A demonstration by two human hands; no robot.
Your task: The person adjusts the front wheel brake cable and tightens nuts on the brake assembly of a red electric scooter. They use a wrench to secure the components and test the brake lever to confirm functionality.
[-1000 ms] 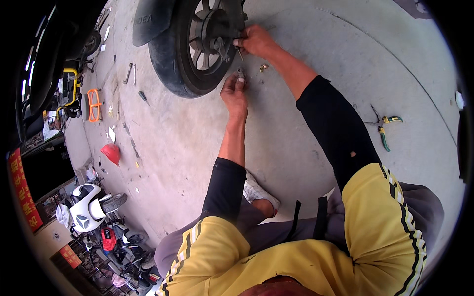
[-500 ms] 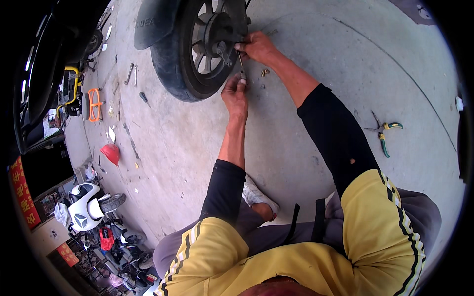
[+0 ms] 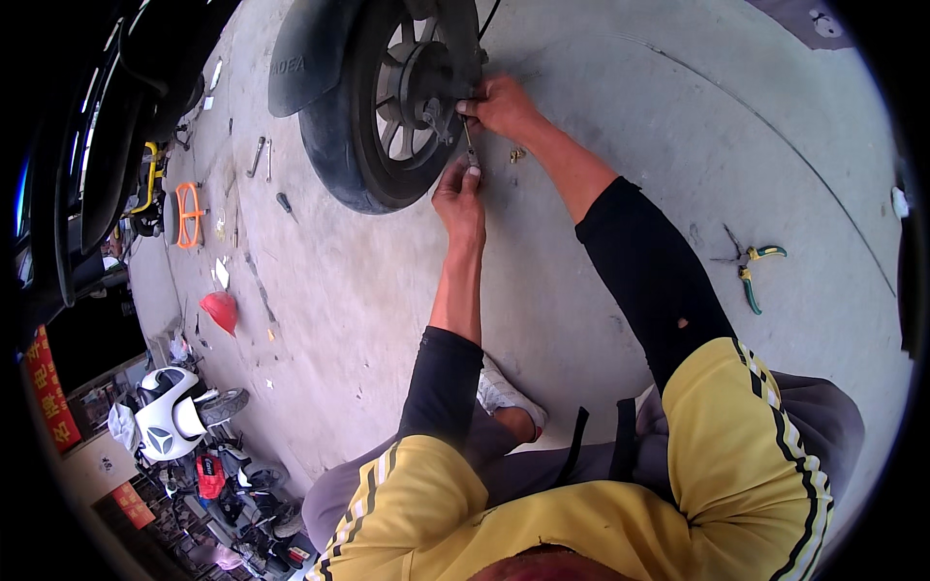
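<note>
While the right hand (image 3: 502, 105) pinches the upper end of a thin metal rod (image 3: 468, 134) beside the scooter wheel (image 3: 418, 89), the left hand (image 3: 458, 198) grips a small metal fitting (image 3: 472, 159) at its lower end. The rod looks light, fairly stiff and perhaps greasy, best held near its ends. Where a gap showed a second ago, rod and fitting now seem to meet.

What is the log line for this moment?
left hand: pinching small piece | right hand: at thin rod | wheel: beside both | pliers: on floor
</note>
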